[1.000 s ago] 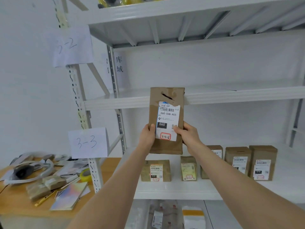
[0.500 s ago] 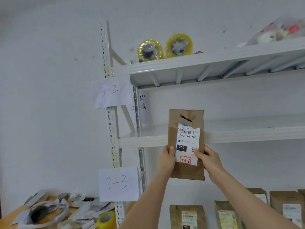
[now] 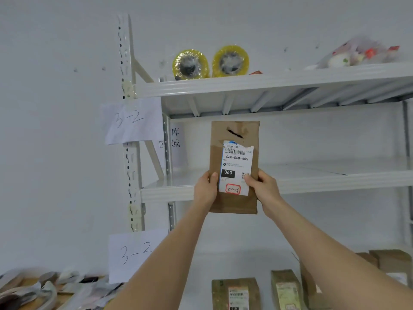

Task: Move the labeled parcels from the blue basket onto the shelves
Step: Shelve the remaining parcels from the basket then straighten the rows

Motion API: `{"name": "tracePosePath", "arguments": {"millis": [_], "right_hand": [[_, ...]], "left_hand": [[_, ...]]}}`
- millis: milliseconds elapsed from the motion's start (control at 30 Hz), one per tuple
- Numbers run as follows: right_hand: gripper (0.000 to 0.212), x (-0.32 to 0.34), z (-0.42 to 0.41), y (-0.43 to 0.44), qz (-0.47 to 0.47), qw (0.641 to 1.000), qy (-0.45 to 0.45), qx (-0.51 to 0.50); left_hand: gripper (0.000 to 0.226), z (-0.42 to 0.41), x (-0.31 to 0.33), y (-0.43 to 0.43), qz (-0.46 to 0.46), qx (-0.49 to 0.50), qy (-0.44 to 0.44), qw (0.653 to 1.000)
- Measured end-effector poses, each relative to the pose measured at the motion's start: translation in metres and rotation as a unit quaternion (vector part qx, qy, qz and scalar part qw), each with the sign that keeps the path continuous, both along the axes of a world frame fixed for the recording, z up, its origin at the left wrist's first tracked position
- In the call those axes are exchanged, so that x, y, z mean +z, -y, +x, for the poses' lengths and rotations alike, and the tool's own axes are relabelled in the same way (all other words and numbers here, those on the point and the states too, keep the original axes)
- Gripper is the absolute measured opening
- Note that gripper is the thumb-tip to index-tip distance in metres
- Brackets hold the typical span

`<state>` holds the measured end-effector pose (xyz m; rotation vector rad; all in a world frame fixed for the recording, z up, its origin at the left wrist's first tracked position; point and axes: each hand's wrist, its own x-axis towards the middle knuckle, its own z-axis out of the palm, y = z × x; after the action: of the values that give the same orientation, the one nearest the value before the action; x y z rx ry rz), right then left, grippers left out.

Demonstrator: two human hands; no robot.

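Gripped at its two long edges, the brown parcel (image 3: 234, 133) is held upright by both hands: the left hand (image 3: 204, 191) is curled round the left edge with its thumb laid on the front, and the right hand (image 3: 264, 189) is curled round the right edge with its thumb pressed on the white label (image 3: 235, 162), on which "3-2-6" is written in a red box. The front lip of the middle shelf (image 3: 335, 181) is crossed by the parcel's lower half, which is held before it; whether the two touch cannot be told. Its top edge is seen just below the underside of the top shelf (image 3: 279, 82). Between the two shelves an open bay is seen running to the right. A paper sign (image 3: 131, 121) marked "3-2" is fixed to the left upright (image 3: 124, 52). Two yellow tape rolls (image 3: 190, 64) are stood on the top shelf.
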<state>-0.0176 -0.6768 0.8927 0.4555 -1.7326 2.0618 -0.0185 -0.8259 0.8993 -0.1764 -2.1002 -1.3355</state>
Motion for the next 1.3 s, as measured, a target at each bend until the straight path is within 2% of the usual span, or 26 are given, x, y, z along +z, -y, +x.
{"name": "tracePosePath", "arguments": {"millis": [267,600,900,1300], "right_hand": [[0.017,0.023,-0.011,-0.052,0.001,0.997,-0.035,-0.072],[0.012,0.020,-0.044,-0.197,-0.012,0.989,-0.038,-0.145],[0.015,0.048,-0.090,-0.330,0.005,0.984,-0.050,-0.169],[0.026,0.065,-0.159,-0.419,0.025,0.972,-0.027,-0.233]], "left_hand": [[0.028,-0.023,0.027,-0.050,0.012,-0.048,-0.038,0.998],[0.026,-0.053,0.032,-0.201,0.001,-0.072,-0.055,0.996],[0.027,-0.080,0.054,-0.338,0.028,-0.063,-0.054,0.996],[0.027,-0.155,0.067,-0.429,0.016,-0.092,-0.020,0.995]]}}
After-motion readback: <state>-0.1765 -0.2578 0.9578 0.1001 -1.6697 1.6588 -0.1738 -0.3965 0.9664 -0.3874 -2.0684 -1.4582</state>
